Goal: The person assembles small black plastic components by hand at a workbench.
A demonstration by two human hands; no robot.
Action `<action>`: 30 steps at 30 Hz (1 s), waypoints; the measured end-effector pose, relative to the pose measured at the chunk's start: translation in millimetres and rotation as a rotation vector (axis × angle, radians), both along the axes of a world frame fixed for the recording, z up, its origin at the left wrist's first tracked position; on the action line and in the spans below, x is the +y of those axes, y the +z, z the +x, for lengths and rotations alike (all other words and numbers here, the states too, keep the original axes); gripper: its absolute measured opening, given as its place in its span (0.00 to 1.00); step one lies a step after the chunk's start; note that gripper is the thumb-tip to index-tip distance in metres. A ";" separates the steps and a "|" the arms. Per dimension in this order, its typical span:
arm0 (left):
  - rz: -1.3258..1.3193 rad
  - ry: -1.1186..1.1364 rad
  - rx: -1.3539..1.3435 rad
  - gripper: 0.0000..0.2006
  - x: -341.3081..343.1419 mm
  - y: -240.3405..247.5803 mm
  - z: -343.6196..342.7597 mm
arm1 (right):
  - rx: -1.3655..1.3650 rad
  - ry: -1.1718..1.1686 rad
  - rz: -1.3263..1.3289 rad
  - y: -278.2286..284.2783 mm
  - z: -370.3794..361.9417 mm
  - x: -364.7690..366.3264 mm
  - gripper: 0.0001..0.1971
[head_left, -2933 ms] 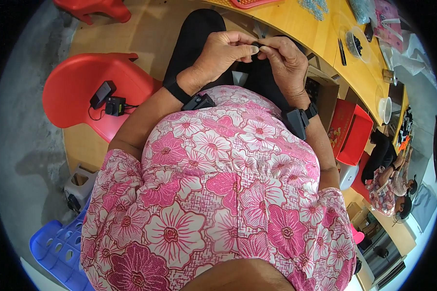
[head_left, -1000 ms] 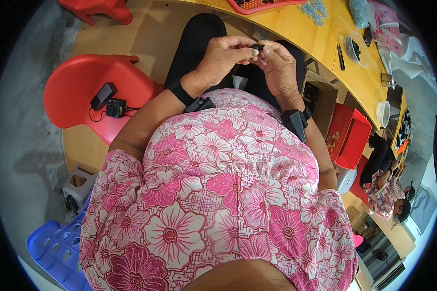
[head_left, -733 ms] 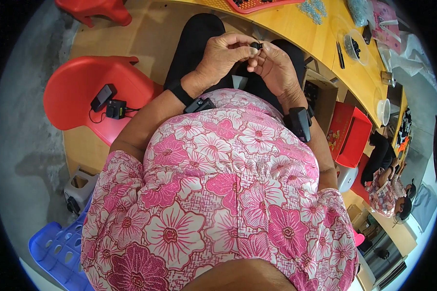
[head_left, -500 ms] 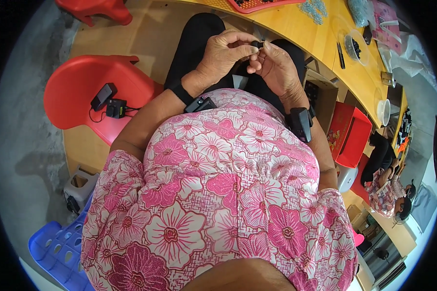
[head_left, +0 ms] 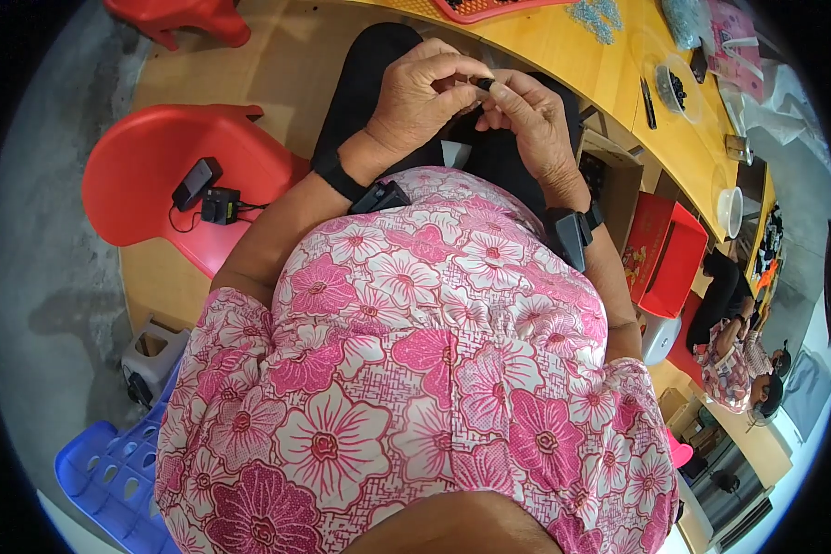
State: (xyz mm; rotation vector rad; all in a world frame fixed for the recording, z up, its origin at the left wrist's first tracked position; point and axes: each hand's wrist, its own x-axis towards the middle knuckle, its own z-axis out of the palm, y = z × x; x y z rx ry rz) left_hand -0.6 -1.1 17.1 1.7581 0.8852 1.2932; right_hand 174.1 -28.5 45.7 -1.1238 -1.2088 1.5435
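Observation:
Above my lap, my left hand (head_left: 417, 100) and my right hand (head_left: 533, 118) meet fingertip to fingertip. Between them is a small black part (head_left: 483, 83), pinched by the thumb and forefinger of each. Its exact kind is too small to make out, and the fingers cover much of it. Nearest on the table (head_left: 577, 57) are a red tray (head_left: 475, 13) with dark pieces in it and a loose pile of small clear bluish pieces (head_left: 597, 18). A clear round bowl (head_left: 697, 100) of small black parts stands farther right, beside a thin black pen-like tool (head_left: 648, 103).
On my left stands a red chair (head_left: 125, 175) bearing black devices and a cable. A blue perforated plastic chair (head_left: 97, 471) is at the lower left. To my right are a red box (head_left: 676, 263), a white cup (head_left: 729, 212) and another seated person (head_left: 729, 360).
My right hand has turned inward a little, its fingers closing nearer the left fingertips. The black part stays pinched between both hands and has shifted slightly left.

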 end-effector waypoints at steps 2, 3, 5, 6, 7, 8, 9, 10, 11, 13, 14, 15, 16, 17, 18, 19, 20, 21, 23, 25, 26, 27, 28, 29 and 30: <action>0.015 0.002 -0.006 0.10 0.0 1.5 -0.1 | -0.095 0.024 0.058 3.3 -0.4 0.7 0.13; 0.017 0.002 0.000 0.10 0.0 2.5 0.0 | -0.095 0.023 0.058 3.0 0.2 0.8 0.13; 0.018 0.002 0.007 0.10 -0.4 3.3 0.2 | -0.043 0.032 0.030 0.3 1.5 -0.3 0.13; 0.018 -0.005 0.006 0.10 -0.9 3.2 0.4 | -0.043 0.032 0.029 -1.0 1.0 -1.0 0.13; 0.018 -0.011 0.006 0.10 -1.2 3.1 0.5 | 0.032 0.019 -0.005 -2.3 0.1 -1.7 0.13; 0.017 -0.012 0.006 0.10 -1.1 2.9 0.7 | 0.106 0.006 -0.040 -3.5 -0.4 -2.5 0.13; 0.017 -0.018 0.006 0.10 -0.7 2.6 0.9 | 0.106 0.005 -0.040 -4.5 -0.3 -2.9 0.13; 0.017 -0.024 0.005 0.09 -0.7 2.4 0.9 | 0.121 0.007 -0.040 -5.5 -0.1 -3.0 0.13; 0.017 -0.025 0.006 0.09 -0.9 2.3 0.6 | 0.137 0.010 -0.039 -6.1 -0.1 -2.9 0.13; 0.012 -0.029 -0.009 0.10 -1.7 2.0 0.0 | 0.135 0.023 -0.023 -5.6 -0.9 -2.2 0.13; 0.013 -0.029 -0.008 0.10 -1.6 1.0 -0.7 | 0.132 0.036 -0.008 -5.4 -1.7 -2.1 0.13; 0.017 -0.030 -0.020 0.10 -1.3 -0.5 -1.4 | 0.133 0.036 -0.007 -5.4 -2.4 -2.2 0.13; 0.021 -0.030 -0.031 0.10 -1.3 -1.6 -1.9 | 0.137 0.033 -0.022 -5.4 -3.1 -2.5 0.13; 0.022 -0.032 -0.031 0.10 -1.5 -2.0 -1.9 | 0.141 0.029 -0.038 -5.4 -3.7 -2.8 0.13; 0.018 -0.040 -0.059 0.10 -1.6 -2.3 -1.8 | 0.142 0.026 -0.037 -6.1 -4.3 -3.4 0.13; 0.013 -0.049 -0.087 0.10 -1.8 -2.6 -1.6 | 0.154 0.021 -0.055 -7.2 -4.9 -4.1 0.13; 0.013 -0.050 -0.086 0.10 -2.0 -2.9 -1.7 | 0.167 0.017 -0.073 -7.8 -5.6 -4.5 0.13; 0.012 -0.055 -0.093 0.09 -2.2 -3.2 -1.9 | 0.168 0.016 -0.072 -7.8 -6.4 -4.9 0.13; 0.010 -0.063 -0.099 0.09 -2.1 -2.9 -3.1 | 0.195 0.010 -0.098 -7.8 -7.5 -5.6 0.14; 0.021 -0.075 -0.054 0.08 -1.4 -2.0 -4.8 | 0.208 0.026 -0.119 -6.1 -6.6 -5.2 0.14; 0.020 -0.076 -0.053 0.08 -1.5 -2.1 -4.4 | 0.220 0.045 -0.140 -5.3 -6.0 -5.1 0.15; 0.019 -0.081 -0.056 0.08 -1.5 -2.4 -3.8 | 0.221 0.043 -0.140 -5.4 -5.3 -4.7 0.15; 0.018 -0.085 -0.058 0.08 -1.4 -2.8 -3.2 | 0.232 0.049 -0.164 -5.8 -4.7 -3.8 0.15; 0.018 -0.084 -0.058 0.08 -1.1 -3.5 -2.7 | 0.242 0.055 -0.186 -5.9 -4.4 -3.2 0.16; 0.011 -0.086 -0.065 0.08 -0.4 -4.3 -2.1 | 0.242 0.056 -0.186 -4.7 -4.8 -3.2 0.16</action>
